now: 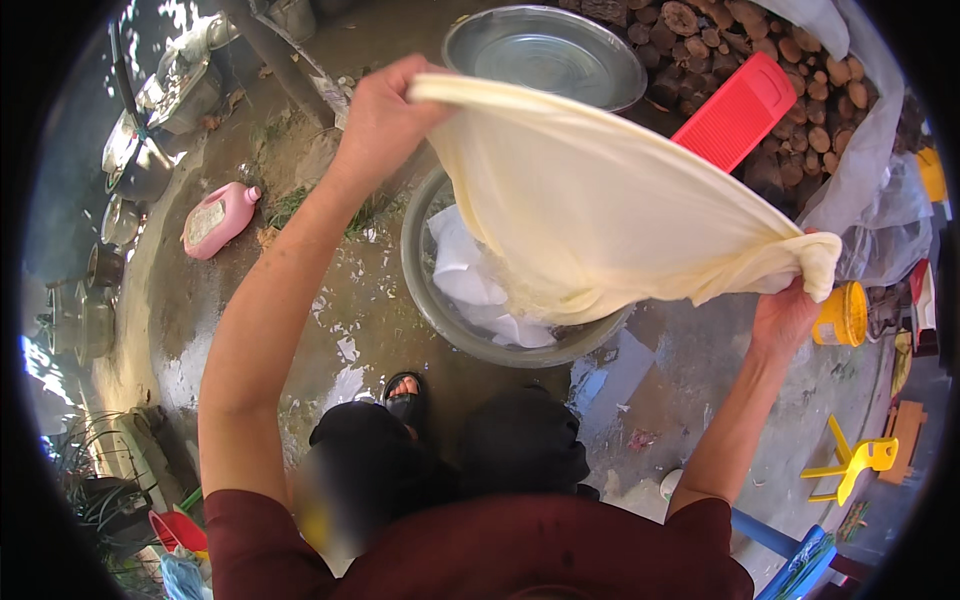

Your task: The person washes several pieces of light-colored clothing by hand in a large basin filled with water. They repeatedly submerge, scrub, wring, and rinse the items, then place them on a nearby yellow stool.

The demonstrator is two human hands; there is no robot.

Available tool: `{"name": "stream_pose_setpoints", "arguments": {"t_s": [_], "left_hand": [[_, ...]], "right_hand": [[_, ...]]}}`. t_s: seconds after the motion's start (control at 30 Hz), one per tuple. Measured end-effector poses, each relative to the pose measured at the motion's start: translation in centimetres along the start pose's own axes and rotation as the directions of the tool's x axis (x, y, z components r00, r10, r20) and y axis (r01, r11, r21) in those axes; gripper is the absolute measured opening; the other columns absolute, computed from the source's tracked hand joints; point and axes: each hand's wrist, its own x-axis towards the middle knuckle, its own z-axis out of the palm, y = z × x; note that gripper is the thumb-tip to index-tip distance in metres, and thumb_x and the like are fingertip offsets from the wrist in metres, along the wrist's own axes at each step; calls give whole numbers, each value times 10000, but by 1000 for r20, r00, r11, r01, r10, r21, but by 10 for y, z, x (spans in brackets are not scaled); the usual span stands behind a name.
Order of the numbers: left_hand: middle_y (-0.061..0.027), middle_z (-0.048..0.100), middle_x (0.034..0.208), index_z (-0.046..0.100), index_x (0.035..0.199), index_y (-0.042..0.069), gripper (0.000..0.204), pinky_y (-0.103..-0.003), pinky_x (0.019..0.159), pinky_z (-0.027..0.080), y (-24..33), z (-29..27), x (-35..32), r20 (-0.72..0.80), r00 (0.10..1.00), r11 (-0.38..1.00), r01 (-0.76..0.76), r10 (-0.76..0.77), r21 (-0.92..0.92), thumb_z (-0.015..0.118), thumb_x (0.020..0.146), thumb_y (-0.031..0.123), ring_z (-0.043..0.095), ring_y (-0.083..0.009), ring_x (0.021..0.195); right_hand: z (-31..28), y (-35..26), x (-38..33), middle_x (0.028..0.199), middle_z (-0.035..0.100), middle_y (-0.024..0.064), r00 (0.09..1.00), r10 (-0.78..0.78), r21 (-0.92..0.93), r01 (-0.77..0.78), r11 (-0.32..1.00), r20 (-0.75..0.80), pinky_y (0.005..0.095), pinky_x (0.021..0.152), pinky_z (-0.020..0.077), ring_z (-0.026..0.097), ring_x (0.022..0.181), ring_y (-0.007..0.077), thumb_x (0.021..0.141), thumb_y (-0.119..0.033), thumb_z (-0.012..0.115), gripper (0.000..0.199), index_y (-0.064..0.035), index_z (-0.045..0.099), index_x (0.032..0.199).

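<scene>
Stretched between my two raised hands is a pale yellow wet cloth; whether it is a garment cannot be told. My left hand grips its upper left end, fingers closed round the edge. At the other end, lower and to the right, my right hand is closed on a bunched part of the cloth. The cloth's lower part sags over a grey metal basin and hides much of it. White wet cloth lies in the basin.
Beyond the basin stands a wide metal tub with water. A red washboard leans near stacked logs. On the wet ground at left lies a pink jug. To the right are a yellow bucket and a small yellow chair.
</scene>
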Motion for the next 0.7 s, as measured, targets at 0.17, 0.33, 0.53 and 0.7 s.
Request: {"name": "stream_pose_setpoints", "arguments": {"t_s": [0.17,0.33,0.53,0.7], "left_hand": [[-4,608,781,579,837,50,89,-260,700,464,-73,7,-13,-17,997,984,83,-82,158,629,802,114,557,-91,760],[-110,690,861,672,967,152,256,-391,730,537,-160,38,-89,109,949,722,147,-295,677,675,771,316,669,-278,783],[-115,607,1036,654,1037,163,287,-406,794,517,-146,95,-126,422,841,774,-6,-339,633,651,772,273,625,-313,918],[-106,554,905,637,998,116,237,-413,725,493,-84,132,-135,457,888,957,-175,53,230,664,775,187,608,-314,819]], "right_hand": [[16,44,-13,1147,564,52,965,224,198,-248,948,137,369,979,408,526,1105,196,921,-221,567,280,-81,538,1162],[-36,161,-64,1184,555,73,858,483,-437,-373,819,173,310,953,413,489,1153,148,918,-129,552,303,-18,573,1198],[-6,201,-119,1268,491,129,801,459,-747,-22,664,385,351,1022,360,445,1217,266,809,-45,599,343,-65,626,1150],[32,207,-137,1208,538,80,752,458,-619,-84,781,475,290,910,427,516,1102,180,823,-13,591,262,-38,635,1081]]}}
